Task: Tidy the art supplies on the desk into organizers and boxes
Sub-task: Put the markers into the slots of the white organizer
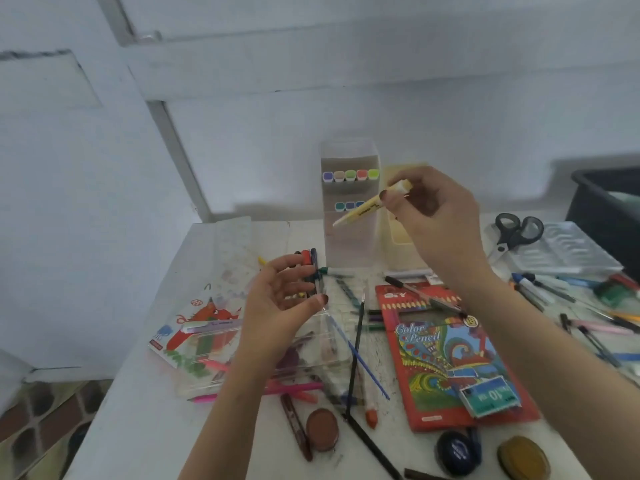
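My right hand (434,209) pinches a yellow marker (367,207) and holds it slanted in the air, in front of a tall clear organizer (349,244) with rows of coloured marker caps. My left hand (280,296) hovers over the desk with relaxed, slightly curled fingers, just in front of a bunch of markers (310,268) standing in a clear holder. A clear acrylic box (311,351) lies below my left forearm. Pens, brushes and crayons are scattered over the white desk (145,427).
A red colour pencil box (446,355) lies at centre right with a small teal box (490,396) on it. Scissors (516,233) and a clear palette (568,251) sit at the back right beside a dark bin (609,209). Round paint pans (322,429) lie near the front edge.
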{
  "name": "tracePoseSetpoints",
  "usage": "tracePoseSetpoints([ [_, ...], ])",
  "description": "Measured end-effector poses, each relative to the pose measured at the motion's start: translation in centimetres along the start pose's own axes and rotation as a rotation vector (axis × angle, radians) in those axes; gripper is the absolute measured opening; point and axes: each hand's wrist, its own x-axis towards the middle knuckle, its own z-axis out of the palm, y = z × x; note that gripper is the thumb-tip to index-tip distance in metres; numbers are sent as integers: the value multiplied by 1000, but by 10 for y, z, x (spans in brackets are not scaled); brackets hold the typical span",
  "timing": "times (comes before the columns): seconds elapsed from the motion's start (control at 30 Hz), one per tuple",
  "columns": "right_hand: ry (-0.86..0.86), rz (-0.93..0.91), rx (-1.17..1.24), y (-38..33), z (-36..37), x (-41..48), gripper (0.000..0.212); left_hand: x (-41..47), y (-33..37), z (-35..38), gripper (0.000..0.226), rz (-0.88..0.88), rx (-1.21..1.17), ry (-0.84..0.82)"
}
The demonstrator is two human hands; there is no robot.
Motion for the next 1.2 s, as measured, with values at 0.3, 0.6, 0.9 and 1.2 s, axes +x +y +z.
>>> tracePoseSetpoints([
  [0.3, 42, -449, -439, 4, 26, 10, 17, 6, -6, -12, 50, -17, 17, 7],
  [0.6, -98, -582, -750, 17, 57, 19, 17, 6, -14, -26, 48, -20, -12, 46],
  [0.9, -189, -425, -718, 33, 66, 22, 19, 5, -18, -31, 48, -32, -3, 70],
  [1.2, -196, -293, -791, 44, 75, 31, 22, 2, -20, -32, 47, -46, 18, 83],
])
